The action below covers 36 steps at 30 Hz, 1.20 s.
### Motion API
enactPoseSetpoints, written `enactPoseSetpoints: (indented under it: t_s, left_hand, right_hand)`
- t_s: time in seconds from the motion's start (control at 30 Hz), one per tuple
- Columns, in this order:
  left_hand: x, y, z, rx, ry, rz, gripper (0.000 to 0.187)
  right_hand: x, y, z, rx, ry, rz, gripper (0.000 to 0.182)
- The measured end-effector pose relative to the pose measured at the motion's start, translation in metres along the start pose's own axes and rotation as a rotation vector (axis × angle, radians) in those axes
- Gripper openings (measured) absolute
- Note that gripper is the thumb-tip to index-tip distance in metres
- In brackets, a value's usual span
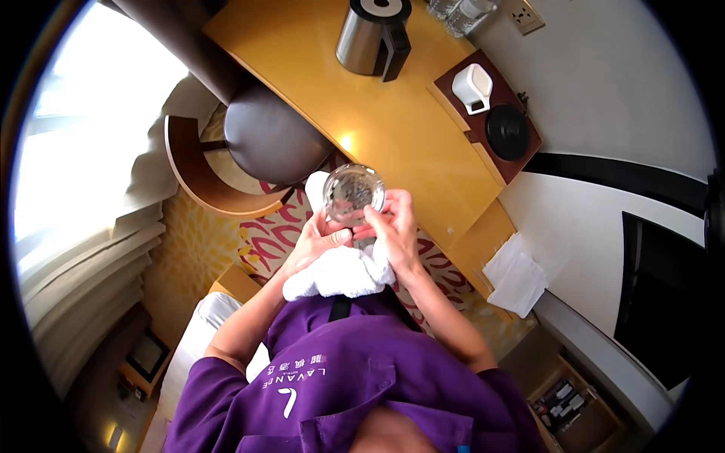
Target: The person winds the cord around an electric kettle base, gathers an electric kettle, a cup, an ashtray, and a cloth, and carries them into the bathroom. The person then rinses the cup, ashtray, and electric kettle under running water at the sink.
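Note:
A clear drinking glass [353, 189] is held in front of my body, its round mouth facing up toward me. My left hand [308, 245] is closed on the lower left side of the glass, thumb pointing inward. On the other side, my right hand [396, 230] grips it with thumb and fingers at the rim. A white towel [340, 273] hangs bunched below both hands, and another white part of cloth shows left of the glass. The towel partly hides the base of the glass.
The wooden desk [411, 143] bears a steel kettle [362, 41] and a brown tray [483, 140] with a white cup [473, 87] and a black kettle base [507, 132]. Water bottles [462, 16] stand by the wall. A chair [272, 140] is at left; white paper [516, 275] lies at right.

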<state>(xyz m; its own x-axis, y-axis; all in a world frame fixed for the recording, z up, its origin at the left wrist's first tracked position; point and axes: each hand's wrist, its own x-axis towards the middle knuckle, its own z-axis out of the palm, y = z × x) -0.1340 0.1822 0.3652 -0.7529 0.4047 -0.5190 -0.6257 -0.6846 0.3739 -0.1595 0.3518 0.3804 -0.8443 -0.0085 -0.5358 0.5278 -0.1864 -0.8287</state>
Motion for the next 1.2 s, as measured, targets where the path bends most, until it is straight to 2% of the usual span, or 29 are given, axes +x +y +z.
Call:
enactPoseSetpoints:
  t_s: [0.07, 0.1, 0.17, 0.23, 0.3, 0.33, 0.4, 0.47, 0.5, 0.57, 0.67, 0.73, 0.87, 0.97, 1.03, 1.1, 1.2]
  left_hand:
    - [-0.002, 0.01, 0.004, -0.059, 0.03, 0.045, 0.07]
    - [-0.006, 0.019, 0.014, 0.021, 0.091, 0.071, 0.06]
    - [-0.011, 0.03, -0.016, 0.234, 0.045, 0.024, 0.043]
    - [-0.016, 0.044, 0.0, 0.308, 0.152, 0.049, 0.039]
    - [-0.012, 0.043, -0.014, 0.232, 0.186, 0.084, 0.036]
    - [-0.008, 0.04, -0.028, 0.174, 0.146, 0.103, 0.032]
    - [-0.003, 0.046, -0.036, 0.251, 0.183, 0.083, 0.031]
    - [-0.001, 0.052, -0.035, 0.274, 0.197, 0.1, 0.032]
    - [0.0, 0.055, -0.037, 0.295, 0.2, 0.08, 0.032]
    - [0.001, 0.058, -0.045, 0.277, 0.167, 0.083, 0.031]
    - [0.003, 0.058, -0.055, 0.263, 0.12, 0.044, 0.03]
    - [0.002, 0.059, -0.061, 0.314, 0.117, -0.029, 0.031]
    - [-0.005, 0.065, -0.034, 0.315, 0.099, -0.092, 0.031]
    - [-0.012, 0.061, -0.028, 0.339, 0.069, -0.137, 0.032]
    - [-0.017, 0.057, -0.018, 0.407, 0.078, -0.162, 0.031]
    - [-0.016, 0.049, -0.015, 0.46, 0.036, -0.236, 0.031]
    - [-0.018, 0.025, 0.006, 0.561, -0.044, -0.243, 0.034]
  right_hand:
    - [0.004, -0.005, 0.009, 0.033, -0.088, 0.067, 0.041]
    - [0.008, -0.002, 0.011, -0.062, -0.101, 0.01, 0.041]
    - [0.014, -0.016, 0.013, -0.159, -0.209, 0.058, 0.04]
    - [0.029, -0.026, 0.007, -0.19, -0.388, 0.066, 0.04]
    - [0.062, -0.036, -0.01, -0.448, -0.583, 0.011, 0.042]
    - [0.087, -0.031, -0.015, -0.555, -0.484, -0.204, 0.046]
    - [0.125, -0.075, -0.007, -0.682, 0.066, -0.521, 0.061]
    - [0.178, -0.109, -0.007, -0.895, 0.456, -0.855, 0.073]
    - [0.205, -0.117, -0.004, -0.972, 0.583, -0.925, 0.075]
    - [0.226, -0.151, 0.01, -0.702, 0.189, -0.303, 0.065]
    - [0.251, -0.142, 0.023, -0.249, 0.056, -0.19, 0.037]
    - [0.261, -0.119, 0.029, 0.016, 0.082, -0.302, 0.022]
    - [0.206, -0.1, 0.013, 0.232, 0.124, -0.359, 0.014]
    - [0.12, -0.073, -0.028, 0.349, 0.19, -0.3, 0.015]
    - [0.052, -0.054, -0.06, 0.449, 0.236, -0.371, 0.018]
    - [-0.011, -0.015, -0.102, 0.423, 0.277, -0.383, 0.018]
    - [-0.131, 0.017, -0.138, 0.36, 0.505, -0.329, 0.024]
